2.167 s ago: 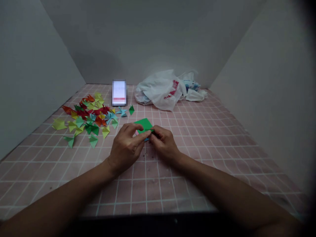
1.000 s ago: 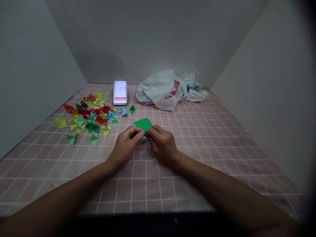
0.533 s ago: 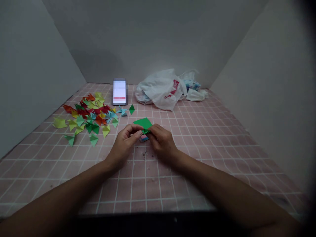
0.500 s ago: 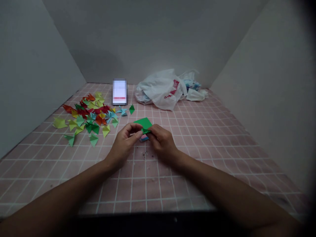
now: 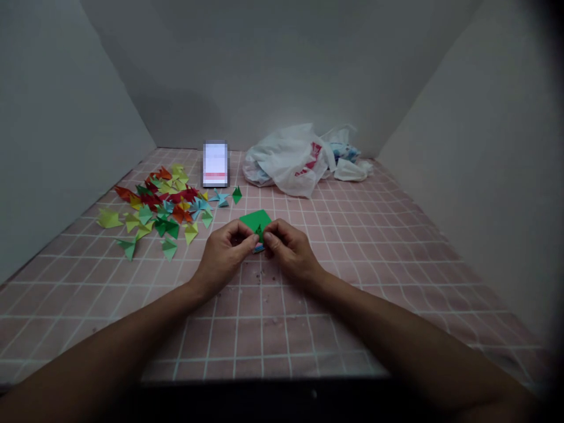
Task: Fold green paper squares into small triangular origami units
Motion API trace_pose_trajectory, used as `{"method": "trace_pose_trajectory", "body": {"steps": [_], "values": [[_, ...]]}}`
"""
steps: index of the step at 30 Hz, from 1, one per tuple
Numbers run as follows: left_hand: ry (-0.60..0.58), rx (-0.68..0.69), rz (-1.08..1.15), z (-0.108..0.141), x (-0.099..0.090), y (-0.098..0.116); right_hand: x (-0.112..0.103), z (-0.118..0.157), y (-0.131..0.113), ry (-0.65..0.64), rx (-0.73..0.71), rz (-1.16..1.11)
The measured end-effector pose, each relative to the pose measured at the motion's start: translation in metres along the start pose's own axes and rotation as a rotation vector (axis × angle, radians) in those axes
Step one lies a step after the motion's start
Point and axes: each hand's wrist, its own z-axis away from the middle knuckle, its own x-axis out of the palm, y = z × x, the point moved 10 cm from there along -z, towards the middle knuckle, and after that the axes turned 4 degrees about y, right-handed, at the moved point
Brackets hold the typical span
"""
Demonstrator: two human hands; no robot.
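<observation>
A small folded piece of green origami paper [image 5: 258, 233] is pinched between my two hands over the middle of the table. My left hand [image 5: 230, 247] grips its left side with thumb and forefinger, and my right hand [image 5: 288, 244] closes on its right side. Just beneath lies a stack of square papers with a green sheet [image 5: 255, 218] on top. Pink and blue edges peek out at its near side; the rest is hidden by my fingers. One finished-looking green paper figure [image 5: 237, 194] stands apart, beyond my hands.
Many folded paper figures [image 5: 165, 226] in red, orange, yellow, green and blue lie heaped at the left. A phone [image 5: 215, 163] with a lit screen stands at the back. White plastic bags [image 5: 288, 158] rest against the back wall. A pink checked cloth [image 5: 374, 247] covers the table.
The green folded piece has turned from lying crosswise to pointing up between my fingers. My right hand has rotated so its thumb shows. The view has shifted slightly.
</observation>
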Motion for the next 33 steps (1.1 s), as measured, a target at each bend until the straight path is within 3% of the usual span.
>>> {"method": "trace_pose_trajectory", "body": {"steps": [11,17,33], "values": [[-0.029,-0.024,0.133,0.0,0.005,-0.005,0.003,0.001,0.003,-0.013,0.053,0.015],[-0.006,0.068,0.148,0.001,0.003,0.004,0.007,0.002,0.003,-0.053,0.067,-0.004],[-0.01,0.072,0.074,0.002,0.003,0.007,0.006,0.003,0.002,-0.045,0.07,-0.03]]}}
